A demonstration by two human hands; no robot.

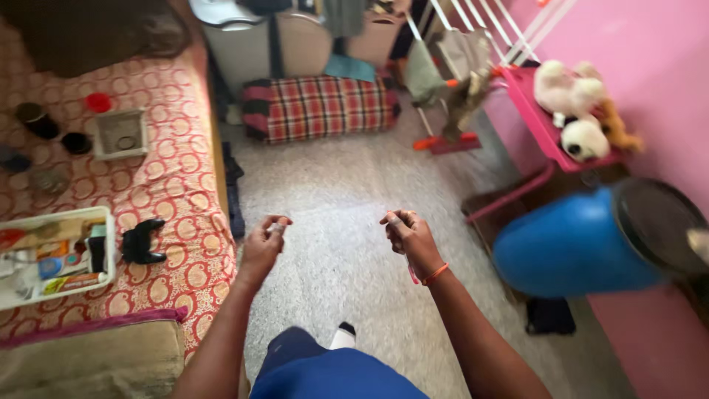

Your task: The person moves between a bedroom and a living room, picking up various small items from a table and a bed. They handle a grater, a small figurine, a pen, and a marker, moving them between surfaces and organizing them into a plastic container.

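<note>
Both hands are hanging out in front over the floor [347, 199], apart from each other, with nothing between them. The left hand [264, 244] is curling shut, fingertips pinching a small pale item [278, 228]; it's too blurred to tell what it is. The right hand [408, 235] is also curling into a loose fist, thumb pressing toward the forefinger; can't tell if anything is sitting inside. An orange band [436, 274] is circling the right wrist.

The bed [177, 177] with the red patterned sheet is running along the left side. A black controller [142, 241] is lying near its edge, closest to the left hand but well apart from it. A white tray [107, 244] full of mixed small stuff is sitting just beside the controller. Further up the bed, a small square box [119, 134], a red cap [98, 102] and a dark cup [37, 120] are lying.

On the right, a blue barrel [572, 247] is tipping on its side near the right hand. Above it, a pink rack [535, 114] is carrying plush toys [572, 103]. A plaid bag [321, 106] is sitting on the floor at the far end. The person's knee in blue trousers [332, 373] is showing at the bottom.
</note>
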